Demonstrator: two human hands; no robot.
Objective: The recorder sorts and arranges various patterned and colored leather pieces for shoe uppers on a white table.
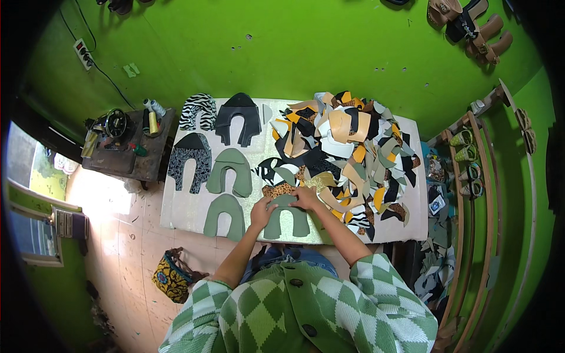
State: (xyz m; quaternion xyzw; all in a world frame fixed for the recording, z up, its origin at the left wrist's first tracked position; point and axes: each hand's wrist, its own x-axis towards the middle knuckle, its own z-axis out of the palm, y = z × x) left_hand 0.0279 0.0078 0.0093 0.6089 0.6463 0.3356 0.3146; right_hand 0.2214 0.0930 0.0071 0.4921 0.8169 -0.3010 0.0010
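Observation:
A sage-green horseshoe-shaped shoe-upper piece [286, 215] lies at the table's front edge, its two legs pointing toward me. My left hand [261, 212] grips the left side of its curved top, thumb over the edge. At the upper right of the curve, my right hand [305, 198] pinches the same piece. To the left lie similar cut pieces: two more green ones, the stacked green uppers [228, 171] and a single-looking green upper [224, 216], a black patterned upper [192, 163], a black upper [238, 117] and a zebra-print upper [198, 112].
A large heap of mixed scraps [338, 141] covers the right of the pale table [412, 217]. A sewing machine stand [126, 150] with thread spools is at far left. A patterned bag [172, 276] sits on the floor. Wooden racks [479, 235] with sandals line the right wall.

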